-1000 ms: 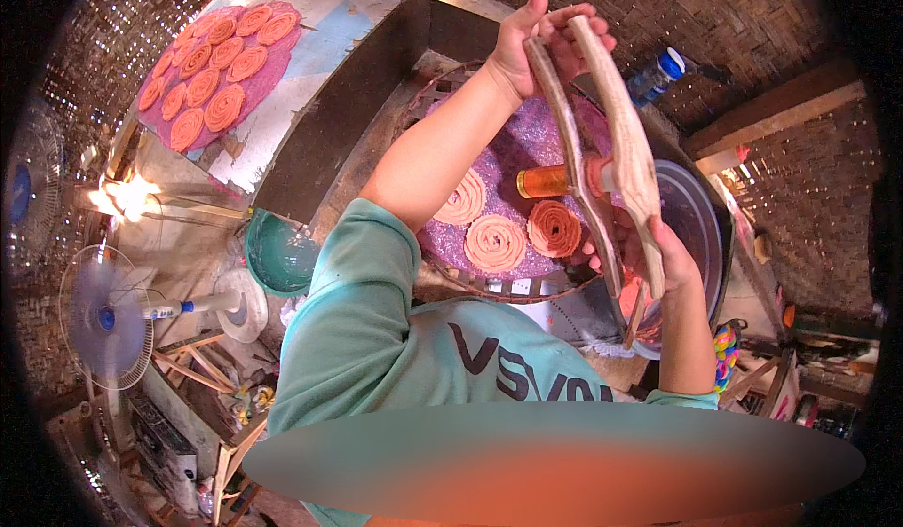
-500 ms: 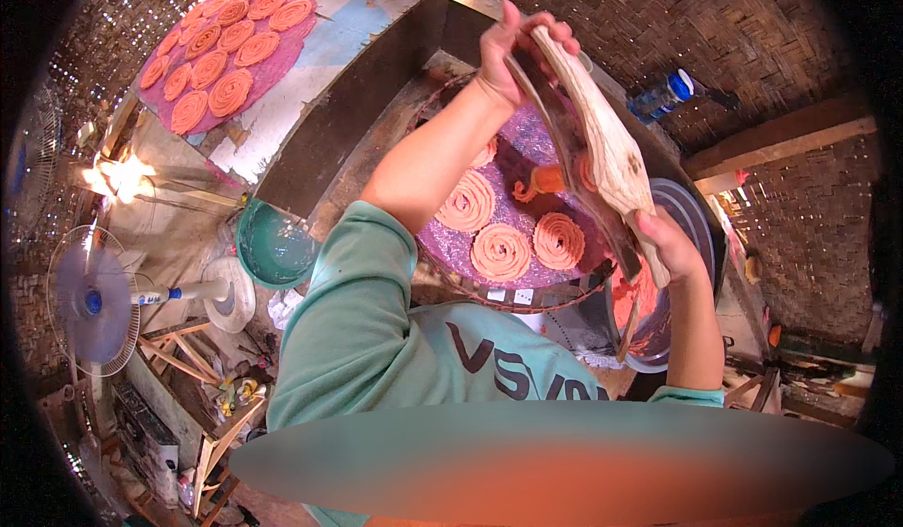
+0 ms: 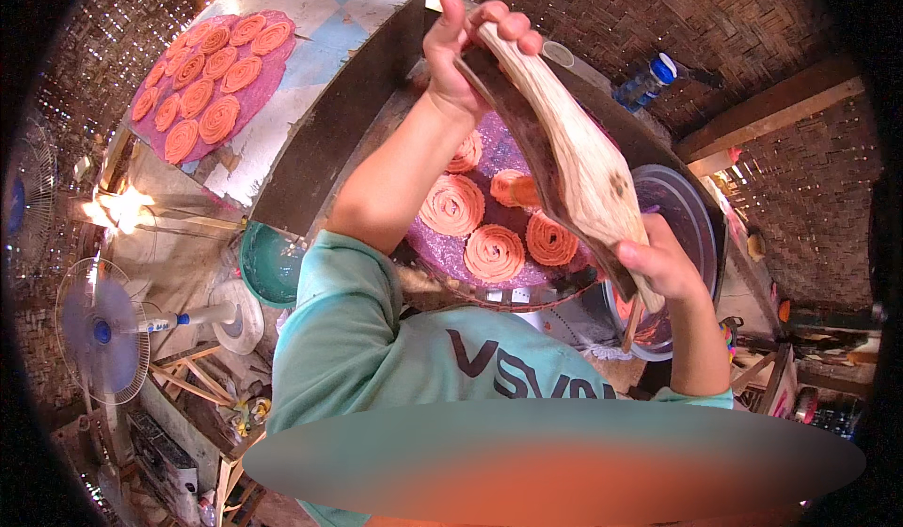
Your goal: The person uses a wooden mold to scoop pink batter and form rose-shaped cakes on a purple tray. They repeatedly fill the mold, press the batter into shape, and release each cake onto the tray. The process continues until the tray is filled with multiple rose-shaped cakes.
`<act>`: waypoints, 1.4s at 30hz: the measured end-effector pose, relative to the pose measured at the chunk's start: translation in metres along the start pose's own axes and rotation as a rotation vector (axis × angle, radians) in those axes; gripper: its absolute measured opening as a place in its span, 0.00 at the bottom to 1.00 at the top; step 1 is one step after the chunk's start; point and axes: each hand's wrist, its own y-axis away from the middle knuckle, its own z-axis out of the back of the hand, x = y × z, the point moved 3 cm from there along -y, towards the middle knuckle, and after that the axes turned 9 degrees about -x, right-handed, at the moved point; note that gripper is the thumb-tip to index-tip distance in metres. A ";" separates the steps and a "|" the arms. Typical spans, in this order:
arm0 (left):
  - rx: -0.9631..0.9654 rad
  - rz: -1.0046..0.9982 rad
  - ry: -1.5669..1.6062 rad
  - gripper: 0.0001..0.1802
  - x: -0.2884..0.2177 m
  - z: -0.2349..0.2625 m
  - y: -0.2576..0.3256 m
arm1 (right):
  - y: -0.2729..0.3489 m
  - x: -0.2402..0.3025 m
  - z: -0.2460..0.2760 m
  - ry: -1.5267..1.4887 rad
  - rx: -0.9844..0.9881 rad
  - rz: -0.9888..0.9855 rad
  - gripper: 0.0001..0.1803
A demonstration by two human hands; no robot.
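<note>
Both my hands grip a wooden press [image 3: 576, 141] made of two long pieces, one pale and one dark, slanting from upper left to lower right. My left hand [image 3: 458, 62] is wrapped around its upper end. The lower end is held by my right hand [image 3: 666, 259], thumb on top. Beneath the press, an orange tube-like part [image 3: 523, 190] sits over a small orange dough coil [image 3: 500, 185]. Finished-looking spiral coils [image 3: 451, 204] lie around it on a purple mesh sheet [image 3: 428, 248] over a round tray [image 3: 489, 301].
Upper left, another purple sheet [image 3: 268, 85] bears several orange spirals on a white table [image 3: 310, 33]. A clear tub [image 3: 704, 245] stands by my right forearm. Also around are a teal basin [image 3: 268, 268], a fan [image 3: 102, 330], a blue-capped bottle [image 3: 647, 85] and a woven wall [image 3: 602, 5].
A short curl of orange dough under the tube has become a small coil. My hands and the press have shifted left in view, and the two wooden pieces look closer together.
</note>
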 end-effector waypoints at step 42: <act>-0.303 0.916 -1.366 0.27 0.089 0.068 0.058 | -0.001 -0.041 0.019 -0.051 -0.302 0.055 0.29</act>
